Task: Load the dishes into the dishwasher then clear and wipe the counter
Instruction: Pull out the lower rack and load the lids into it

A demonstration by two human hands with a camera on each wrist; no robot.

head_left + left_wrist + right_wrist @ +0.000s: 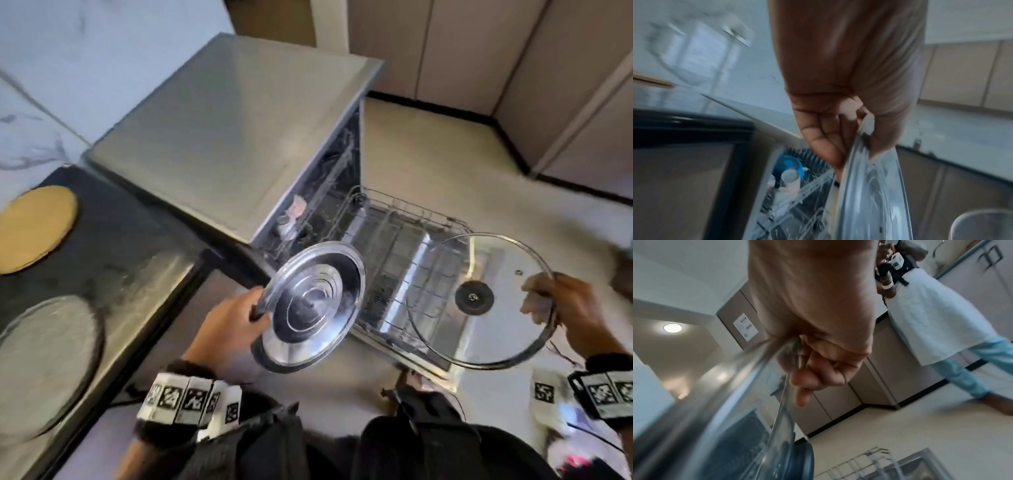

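My left hand (239, 315) grips a shiny steel lid (315, 301) by its rim, held tilted above the floor beside the open dishwasher (308, 212). In the left wrist view the fingers (826, 146) pinch the steel lid's edge (869, 186). My right hand (565, 308) pinches the rim of a glass lid (479, 298) with a black knob, hovering over the pulled-out lower wire rack (394, 233). In the right wrist view the glass lid (764, 402) runs edge-on under the curled fingers (818, 379).
The black counter (120, 246) at left carries a round wooden board (34, 226) and another round lid or plate (44, 359). A blue cup (789, 164) sits inside the dishwasher. Another person (931, 321) stands at the beige cabinets (479, 51).
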